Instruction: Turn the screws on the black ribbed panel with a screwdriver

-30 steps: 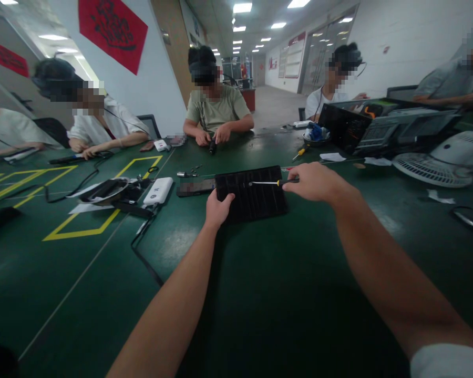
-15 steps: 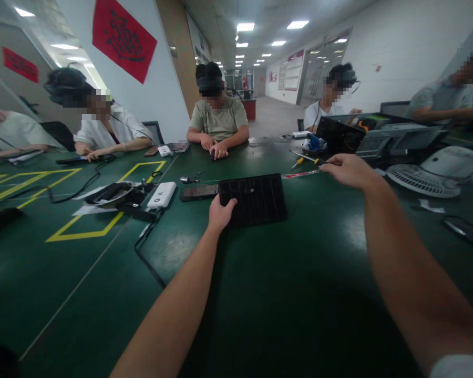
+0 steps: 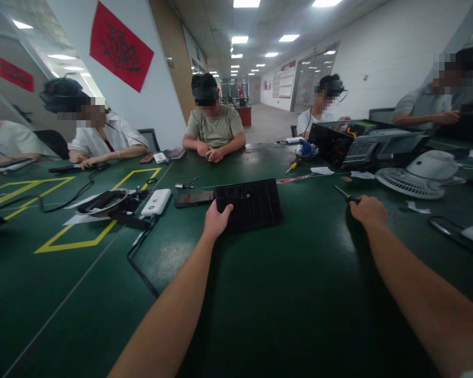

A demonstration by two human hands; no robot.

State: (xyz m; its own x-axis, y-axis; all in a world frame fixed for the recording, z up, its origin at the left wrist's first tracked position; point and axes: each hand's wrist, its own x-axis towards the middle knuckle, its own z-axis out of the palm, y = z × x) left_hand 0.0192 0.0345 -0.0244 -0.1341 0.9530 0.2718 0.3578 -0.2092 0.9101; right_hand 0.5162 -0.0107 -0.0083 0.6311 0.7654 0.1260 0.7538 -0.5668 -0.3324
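My left hand (image 3: 216, 219) grips the left end of a flat black ribbed panel (image 3: 254, 206), thumb on top. The panel has a small round metal spot near its upper middle and is slightly tilted above the green table. Out to the right, my right hand (image 3: 369, 210) is closed around the handle of a screwdriver (image 3: 343, 194). Its thin metal shaft points away and to the left. Just left of the panel lies a dark phone-like slab (image 3: 193, 198), partly covered by the panel's edge.
A white power bank (image 3: 156, 203) with a cable and a round tray of dark parts (image 3: 104, 201) stand to the left. At the right are an opened computer case (image 3: 339, 144), a white fan (image 3: 413, 176) and a yellow-handled screwdriver (image 3: 292, 167). Several people sit around the table.
My right hand has drawn the screwdriver away from the yellow-handled one, to the right and nearer to me. My left hand keeps its hold on the panel. The view has tilted slightly.
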